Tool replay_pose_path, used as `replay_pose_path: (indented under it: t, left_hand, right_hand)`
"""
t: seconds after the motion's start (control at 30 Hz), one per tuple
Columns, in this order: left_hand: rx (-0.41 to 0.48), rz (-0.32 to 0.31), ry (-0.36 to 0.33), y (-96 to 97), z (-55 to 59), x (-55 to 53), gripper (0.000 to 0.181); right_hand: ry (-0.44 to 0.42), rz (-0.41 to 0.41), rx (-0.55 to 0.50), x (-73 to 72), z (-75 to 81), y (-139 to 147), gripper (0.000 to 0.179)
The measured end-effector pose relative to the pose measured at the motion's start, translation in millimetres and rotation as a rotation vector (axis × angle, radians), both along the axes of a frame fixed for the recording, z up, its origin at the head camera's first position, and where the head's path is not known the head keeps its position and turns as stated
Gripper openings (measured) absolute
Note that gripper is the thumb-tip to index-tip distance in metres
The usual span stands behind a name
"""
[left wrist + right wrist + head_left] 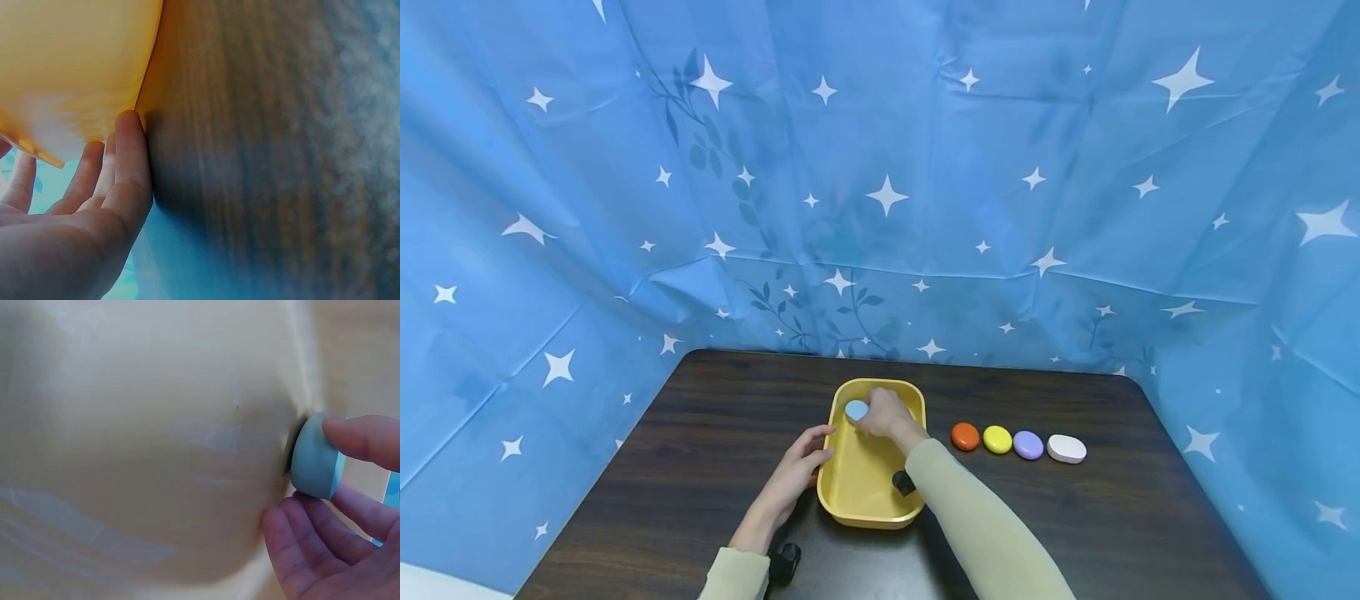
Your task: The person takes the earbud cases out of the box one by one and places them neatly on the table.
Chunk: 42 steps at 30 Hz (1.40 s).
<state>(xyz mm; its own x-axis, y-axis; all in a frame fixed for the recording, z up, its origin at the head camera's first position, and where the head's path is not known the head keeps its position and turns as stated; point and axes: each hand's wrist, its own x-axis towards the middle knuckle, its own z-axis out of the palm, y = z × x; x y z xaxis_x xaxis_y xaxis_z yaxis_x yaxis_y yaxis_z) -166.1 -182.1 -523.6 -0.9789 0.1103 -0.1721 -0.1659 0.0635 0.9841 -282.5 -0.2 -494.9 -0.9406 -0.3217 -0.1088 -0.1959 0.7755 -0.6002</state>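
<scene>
A yellow rectangular tray with rounded corners stands on the dark wooden table. My right hand reaches into its far end and pinches a light-blue bar of soap between thumb and fingers. In the right wrist view the soap is held by its edges, close to the tray's inner surface. My left hand is at the tray's left side, with its fingers fairly straight. The left wrist view shows fingertips touching the tray's outer wall low down, near the table.
Right of the tray, a row of soap bars lies on the table: red, yellow, purple and white. A blue curtain with white stars hangs behind and beside the table.
</scene>
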Motion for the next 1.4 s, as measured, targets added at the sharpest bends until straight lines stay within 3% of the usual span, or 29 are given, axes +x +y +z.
replay_pose_path:
  t: [0.23,0.8,1.13,1.4]
  left_hand:
    - [0.003,0.01,0.001,1.0,2.3,1.7,0.044]
    - [-0.02,0.01,-0.009,1.8,2.9,0.8,0.043]
    - [-0.023,0.008,0.003,1.7,2.7,0.8,0.044]
    - [-0.014,0.014,-0.014,1.0,2.7,0.5,0.043]
  right_hand:
    - [-0.034,-0.009,-0.092,0.7,1.4,4.1,0.046]
    - [-0.056,0.017,-0.284,0.2,9.2,15.8,0.043]
    - [-0.055,0.02,-0.424,4.3,22.7,24.0,0.042]
    - [-0.049,0.017,-0.462,5.9,27.6,30.5,0.041]
